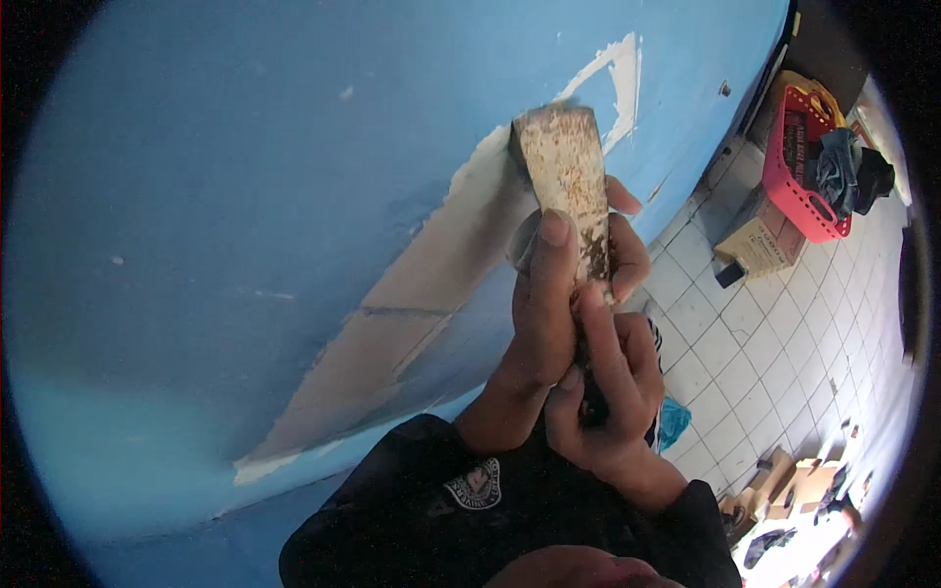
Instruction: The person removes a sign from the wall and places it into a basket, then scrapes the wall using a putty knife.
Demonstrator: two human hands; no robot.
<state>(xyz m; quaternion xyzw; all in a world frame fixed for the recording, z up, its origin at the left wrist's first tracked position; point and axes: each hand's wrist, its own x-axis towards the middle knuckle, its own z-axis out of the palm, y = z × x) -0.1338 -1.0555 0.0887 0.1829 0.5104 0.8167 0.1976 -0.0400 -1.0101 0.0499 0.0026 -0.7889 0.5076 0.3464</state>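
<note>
A worn putty knife, its broad blade coated with pale, rust-speckled residue, is raised before the wall with its wide edge upward. My left hand is closed around the blade, thumb across the front and fingertips showing on its right side. Lower down, my right hand grips the dark handle, most of which its fingers hide. A rounded grey edge shows beside the left thumb; what it belongs to I cannot make out. Behind the knife, a long bare pale patch slants across the blue wall, with ragged paint edges.
On the right, a pink plastic basket holding dark cloth rests on a cardboard box. White floor tiles stretch below it. A blue plastic bag lies near my right arm. Opened cardboard is at lower right.
</note>
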